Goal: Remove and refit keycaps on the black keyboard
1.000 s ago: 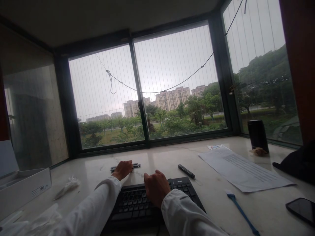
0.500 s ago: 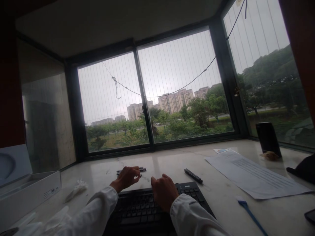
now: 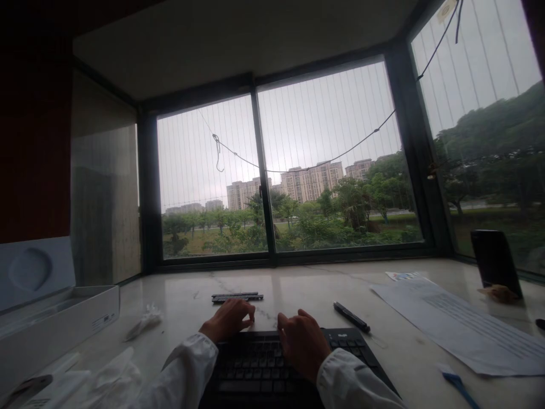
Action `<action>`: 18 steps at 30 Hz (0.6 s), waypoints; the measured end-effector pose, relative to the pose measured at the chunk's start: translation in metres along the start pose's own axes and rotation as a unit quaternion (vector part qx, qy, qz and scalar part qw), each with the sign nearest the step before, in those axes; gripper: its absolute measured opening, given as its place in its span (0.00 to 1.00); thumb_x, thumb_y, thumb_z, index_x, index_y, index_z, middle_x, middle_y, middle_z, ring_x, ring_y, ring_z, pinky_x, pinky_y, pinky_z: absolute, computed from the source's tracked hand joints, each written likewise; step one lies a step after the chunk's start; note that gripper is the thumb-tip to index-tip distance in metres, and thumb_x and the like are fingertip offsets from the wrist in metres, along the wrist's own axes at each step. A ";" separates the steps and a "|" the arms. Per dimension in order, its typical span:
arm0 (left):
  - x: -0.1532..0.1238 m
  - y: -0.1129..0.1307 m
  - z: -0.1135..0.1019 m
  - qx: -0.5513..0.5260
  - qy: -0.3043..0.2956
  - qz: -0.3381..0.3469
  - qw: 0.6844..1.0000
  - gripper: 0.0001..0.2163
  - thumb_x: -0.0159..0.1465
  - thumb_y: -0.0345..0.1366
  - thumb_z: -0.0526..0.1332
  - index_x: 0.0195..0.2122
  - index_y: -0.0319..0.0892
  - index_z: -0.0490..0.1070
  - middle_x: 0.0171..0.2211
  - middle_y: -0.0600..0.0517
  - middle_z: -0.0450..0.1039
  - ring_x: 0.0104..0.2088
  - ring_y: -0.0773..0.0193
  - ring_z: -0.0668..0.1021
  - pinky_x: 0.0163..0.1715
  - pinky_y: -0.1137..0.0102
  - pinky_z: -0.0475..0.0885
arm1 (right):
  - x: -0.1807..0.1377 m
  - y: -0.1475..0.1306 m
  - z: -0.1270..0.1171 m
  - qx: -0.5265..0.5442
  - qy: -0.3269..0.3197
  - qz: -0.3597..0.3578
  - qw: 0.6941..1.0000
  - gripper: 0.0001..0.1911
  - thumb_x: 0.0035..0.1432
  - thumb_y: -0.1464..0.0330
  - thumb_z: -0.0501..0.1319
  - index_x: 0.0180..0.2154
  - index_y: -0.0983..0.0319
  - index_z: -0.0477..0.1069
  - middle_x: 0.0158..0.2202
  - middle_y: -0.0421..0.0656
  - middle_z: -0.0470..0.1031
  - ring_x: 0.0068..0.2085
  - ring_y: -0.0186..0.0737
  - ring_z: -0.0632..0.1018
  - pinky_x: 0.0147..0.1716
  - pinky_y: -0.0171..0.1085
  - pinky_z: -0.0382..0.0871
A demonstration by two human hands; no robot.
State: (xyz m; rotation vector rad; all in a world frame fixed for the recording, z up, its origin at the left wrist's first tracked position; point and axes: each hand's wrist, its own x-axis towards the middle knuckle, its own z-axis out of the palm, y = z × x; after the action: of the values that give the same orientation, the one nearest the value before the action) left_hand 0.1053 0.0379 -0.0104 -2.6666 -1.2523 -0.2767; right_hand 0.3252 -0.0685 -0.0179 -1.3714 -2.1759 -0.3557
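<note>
A black keyboard (image 3: 251,375) lies in front of me, partly covered by my forearms and hands. At its upper left edge is my left hand (image 3: 229,319), its fingers curled and the thumb close to the forefinger. Whatever lies between those fingertips is too small to make out. My right hand (image 3: 303,342) is closed over the keyboard's upper middle, fingers bent inward; its fingertips are hidden from me. Just beyond my left hand lie dark segmented strips (image 3: 238,296), side by side on the white surface.
A black pen-like tool (image 3: 351,317) lies right of the keyboard, near printed paper (image 3: 460,326) and a blue-handled tool (image 3: 458,386). At left are an open white box (image 3: 100,309) and crumpled plastic (image 3: 147,322). A black upright object (image 3: 496,258) stands by the window.
My view has turned a little to the left, so things appear further right. My left hand has drawn back slightly from the dark strips toward the keyboard. The right hand stays over the keyboard.
</note>
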 end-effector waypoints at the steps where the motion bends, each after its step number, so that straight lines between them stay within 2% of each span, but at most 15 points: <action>1: -0.001 -0.001 -0.001 -0.007 0.010 -0.001 1.000 0.06 0.58 0.36 0.60 0.35 0.46 0.75 0.36 0.52 0.77 0.39 0.59 0.77 0.42 0.68 0.66 | 0.000 0.000 0.000 -0.001 -0.001 0.002 1.000 0.09 0.58 0.74 0.51 0.32 0.61 0.68 0.25 0.43 0.77 0.29 0.37 0.78 0.43 0.37 0.60; 4: -0.006 0.001 -0.011 -0.055 0.069 -0.022 0.996 0.08 0.58 0.40 0.61 0.39 0.50 0.75 0.40 0.54 0.77 0.42 0.59 0.76 0.44 0.67 0.65 | 0.000 0.000 -0.001 -0.012 -0.006 0.006 1.000 0.09 0.59 0.72 0.51 0.33 0.61 0.69 0.25 0.42 0.77 0.29 0.37 0.78 0.44 0.38 0.59; 6: -0.011 0.006 -0.019 -0.118 0.098 -0.020 0.988 0.10 0.58 0.42 0.62 0.39 0.49 0.76 0.41 0.53 0.77 0.41 0.60 0.76 0.44 0.69 0.65 | 0.000 0.000 -0.001 -0.021 -0.013 0.006 1.000 0.09 0.60 0.71 0.51 0.34 0.60 0.69 0.26 0.42 0.77 0.29 0.36 0.77 0.44 0.38 0.59; 7: -0.013 0.008 -0.024 -0.159 0.089 -0.008 0.983 0.11 0.57 0.43 0.62 0.39 0.48 0.76 0.39 0.52 0.77 0.36 0.63 0.76 0.41 0.70 0.66 | 0.000 0.000 -0.001 -0.026 -0.015 0.005 1.000 0.09 0.60 0.71 0.51 0.34 0.60 0.69 0.26 0.41 0.77 0.29 0.36 0.77 0.43 0.37 0.59; 9: -0.019 0.013 -0.032 -0.252 0.022 0.034 0.967 0.13 0.55 0.45 0.64 0.38 0.44 0.77 0.35 0.52 0.78 0.26 0.69 0.73 0.31 0.74 0.65 | 0.000 -0.002 -0.001 -0.044 -0.019 0.006 0.999 0.08 0.60 0.69 0.52 0.35 0.59 0.70 0.25 0.41 0.77 0.29 0.36 0.76 0.41 0.36 0.59; 11: -0.023 0.018 -0.038 -0.324 -0.038 0.064 0.943 0.17 0.54 0.47 0.65 0.40 0.41 0.78 0.30 0.51 0.76 0.21 0.72 0.68 0.24 0.76 0.61 | -0.001 -0.004 -0.002 -0.058 -0.023 0.003 0.998 0.09 0.61 0.68 0.52 0.35 0.58 0.70 0.25 0.40 0.77 0.28 0.36 0.76 0.38 0.36 0.58; 13: -0.026 0.022 -0.040 -0.352 -0.081 0.080 0.929 0.18 0.52 0.47 0.66 0.39 0.41 0.78 0.26 0.53 0.75 0.19 0.75 0.64 0.21 0.76 0.57 | -0.001 -0.006 -0.002 -0.069 -0.027 0.004 0.997 0.10 0.62 0.67 0.51 0.34 0.58 0.70 0.24 0.40 0.76 0.29 0.36 0.75 0.35 0.35 0.57; 15: -0.027 0.025 -0.040 -0.365 -0.083 0.093 0.923 0.17 0.52 0.46 0.66 0.38 0.42 0.79 0.26 0.54 0.76 0.19 0.76 0.62 0.21 0.76 0.55 | -0.001 -0.007 -0.001 -0.076 -0.027 0.009 0.997 0.11 0.62 0.65 0.51 0.35 0.57 0.71 0.25 0.40 0.76 0.30 0.37 0.74 0.32 0.35 0.56; 18: -0.026 0.030 -0.037 -0.391 -0.073 0.116 0.910 0.16 0.53 0.45 0.66 0.39 0.42 0.78 0.31 0.53 0.78 0.24 0.74 0.69 0.25 0.77 0.59 | -0.001 -0.006 0.000 -0.078 -0.027 0.016 0.996 0.10 0.61 0.63 0.52 0.36 0.56 0.71 0.24 0.39 0.76 0.31 0.38 0.73 0.30 0.34 0.55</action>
State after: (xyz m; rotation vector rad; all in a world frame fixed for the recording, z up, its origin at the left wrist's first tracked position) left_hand 0.1090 -0.0088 0.0165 -3.5327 -0.9705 -0.6751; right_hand 0.3200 -0.0717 -0.0184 -1.5148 -2.2052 -0.4912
